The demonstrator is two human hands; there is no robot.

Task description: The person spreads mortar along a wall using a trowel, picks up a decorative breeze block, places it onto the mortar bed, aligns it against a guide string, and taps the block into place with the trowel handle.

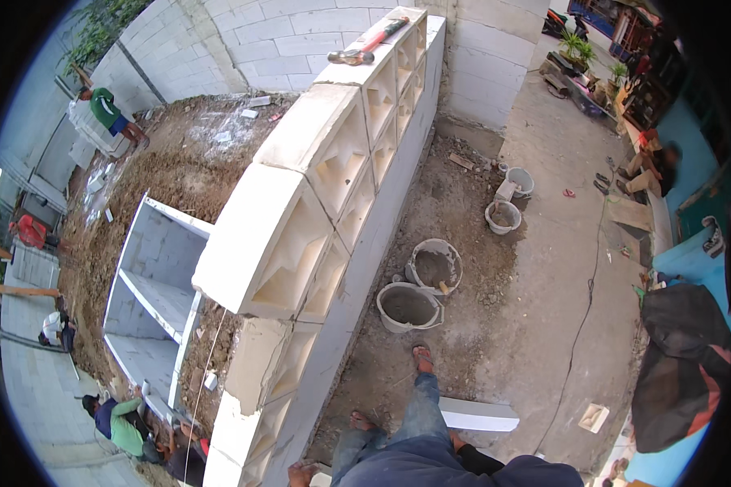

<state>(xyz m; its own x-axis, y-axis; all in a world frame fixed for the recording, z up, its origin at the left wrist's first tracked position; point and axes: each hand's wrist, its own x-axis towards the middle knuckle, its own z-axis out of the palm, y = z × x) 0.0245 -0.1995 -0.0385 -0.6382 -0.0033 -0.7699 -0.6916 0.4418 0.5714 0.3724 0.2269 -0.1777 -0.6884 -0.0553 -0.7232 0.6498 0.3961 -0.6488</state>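
At the lower edge my left hand (303, 473) is beside the foot of the wall, next to a small pale piece (321, 479). Its fingers look bent, but whether they grip that piece cannot be made out. My right hand (456, 441) shows only in part beside my right thigh, below a black sleeve; its fingers are hidden. Close to it a long white block (479, 414) lies on the ground. On my left runs a wall topped with cream patterned vent blocks (288, 252), some joined with mortar. A hammer (369, 45) with a red and black handle rests on its far top.
Two buckets of grey mortar (408, 308) stand ahead of my feet, with smaller buckets (503, 217) farther off. A string (211, 357) runs along the wall's left side. A cable (590, 284) crosses the concrete. Several people work beyond the wall; one person (654, 166) sits at right.
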